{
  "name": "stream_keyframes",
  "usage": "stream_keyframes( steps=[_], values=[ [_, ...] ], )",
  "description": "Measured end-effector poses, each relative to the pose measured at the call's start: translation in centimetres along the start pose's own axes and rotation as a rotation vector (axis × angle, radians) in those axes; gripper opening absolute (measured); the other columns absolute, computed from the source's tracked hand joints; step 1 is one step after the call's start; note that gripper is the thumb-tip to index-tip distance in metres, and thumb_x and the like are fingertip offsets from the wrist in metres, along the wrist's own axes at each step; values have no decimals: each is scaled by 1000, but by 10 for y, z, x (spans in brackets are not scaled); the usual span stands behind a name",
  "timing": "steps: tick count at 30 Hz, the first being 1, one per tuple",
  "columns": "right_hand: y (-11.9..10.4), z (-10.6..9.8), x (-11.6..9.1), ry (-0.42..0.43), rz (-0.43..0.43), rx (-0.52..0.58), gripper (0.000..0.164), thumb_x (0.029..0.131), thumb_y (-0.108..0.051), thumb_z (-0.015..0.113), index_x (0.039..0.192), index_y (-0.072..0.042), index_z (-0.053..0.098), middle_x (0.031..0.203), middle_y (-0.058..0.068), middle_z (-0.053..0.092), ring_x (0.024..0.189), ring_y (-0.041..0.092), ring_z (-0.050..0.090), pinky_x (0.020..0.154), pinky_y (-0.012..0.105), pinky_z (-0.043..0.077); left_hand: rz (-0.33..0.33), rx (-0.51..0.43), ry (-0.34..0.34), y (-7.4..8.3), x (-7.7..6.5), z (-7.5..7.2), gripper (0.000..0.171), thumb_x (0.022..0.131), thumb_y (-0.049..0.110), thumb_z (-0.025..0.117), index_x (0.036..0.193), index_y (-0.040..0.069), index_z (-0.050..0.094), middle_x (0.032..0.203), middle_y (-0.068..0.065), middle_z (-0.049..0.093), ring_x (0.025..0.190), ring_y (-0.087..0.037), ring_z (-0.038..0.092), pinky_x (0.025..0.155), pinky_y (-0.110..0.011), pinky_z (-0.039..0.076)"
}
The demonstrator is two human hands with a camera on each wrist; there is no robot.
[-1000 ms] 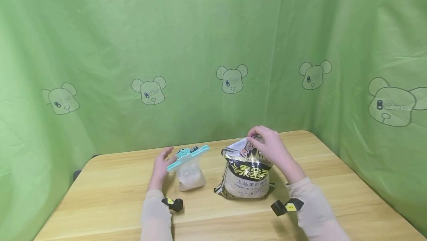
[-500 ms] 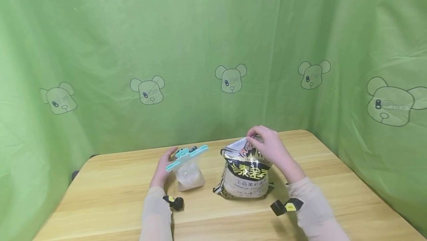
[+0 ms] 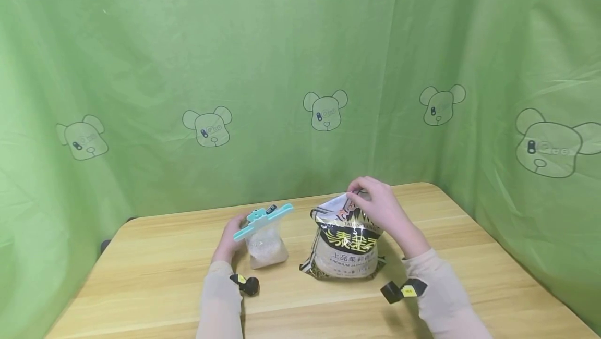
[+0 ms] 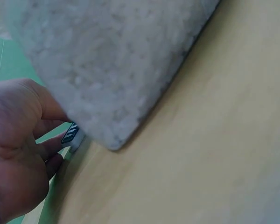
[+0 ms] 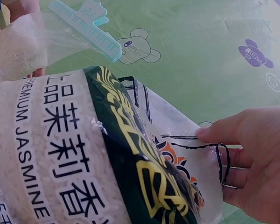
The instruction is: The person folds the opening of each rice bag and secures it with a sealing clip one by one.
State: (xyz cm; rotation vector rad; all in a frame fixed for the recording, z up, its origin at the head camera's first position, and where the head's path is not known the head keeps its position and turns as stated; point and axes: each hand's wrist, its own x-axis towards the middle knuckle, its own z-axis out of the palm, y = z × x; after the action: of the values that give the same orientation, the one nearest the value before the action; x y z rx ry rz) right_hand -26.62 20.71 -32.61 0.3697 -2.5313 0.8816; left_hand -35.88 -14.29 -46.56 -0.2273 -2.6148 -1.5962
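Note:
My left hand (image 3: 230,237) is at the left side of a small clear bag of rice (image 3: 266,249), its fingertips hidden behind it. A turquoise bag clip (image 3: 264,221) closes the bag's top. In the left wrist view a small black-and-white striped piece (image 4: 70,134) shows at my bent fingers (image 4: 51,145), beyond the bag's edge; I cannot tell whether they grip it. My right hand (image 3: 377,206) pinches the top edge of a big printed bag of jasmine rice (image 3: 347,255), thumb on one face and fingers behind. This bag stands upright, its top pulled up to the right.
Both bags stand on a wooden table (image 3: 291,307), the big one to the right of the small one with a gap between. A green curtain (image 3: 263,57) with bear prints surrounds the table at the back and sides. Black cameras sit on both wrists.
My left hand has moved in closer against the small bag, its fingers going from spread beside the clip to hidden behind the bag. My right hand keeps its pinch on the jasmine rice bag.

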Motion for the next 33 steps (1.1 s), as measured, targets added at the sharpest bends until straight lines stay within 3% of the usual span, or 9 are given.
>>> stream_keyframes(
  steps=[11,23,28,33],
  values=[
    [0,-1,0,1,-1,-1,12,91,-14,65,99,-5,66,103,14,70,101,33,65,95,54,51,-1,113,28,1,-4,-7,42,88,0,57,130,-1,57,138,-24,55,132,-45,45,114,-58,30],
    [0,0,0,-4,7,0,11,91,-14,65,98,-6,66,104,14,70,102,33,64,95,55,50,-74,179,22,-14,-10,-32,66,72,-17,48,132,8,59,143,-22,50,136,-45,40,113,-63,28],
    [1,0,0,-6,9,0,11,91,-14,65,99,-6,66,105,14,70,102,33,64,95,55,50,-89,193,18,-16,-13,-39,58,78,-10,56,133,7,58,143,-23,50,136,-45,40,112,-61,30],
    [1,0,0,-6,7,3,11,91,-14,65,99,-5,66,104,15,70,101,33,65,95,54,50,-115,147,29,-14,-13,-40,53,86,-2,59,138,5,52,143,-26,48,133,-45,44,110,-58,36]
  ],
)
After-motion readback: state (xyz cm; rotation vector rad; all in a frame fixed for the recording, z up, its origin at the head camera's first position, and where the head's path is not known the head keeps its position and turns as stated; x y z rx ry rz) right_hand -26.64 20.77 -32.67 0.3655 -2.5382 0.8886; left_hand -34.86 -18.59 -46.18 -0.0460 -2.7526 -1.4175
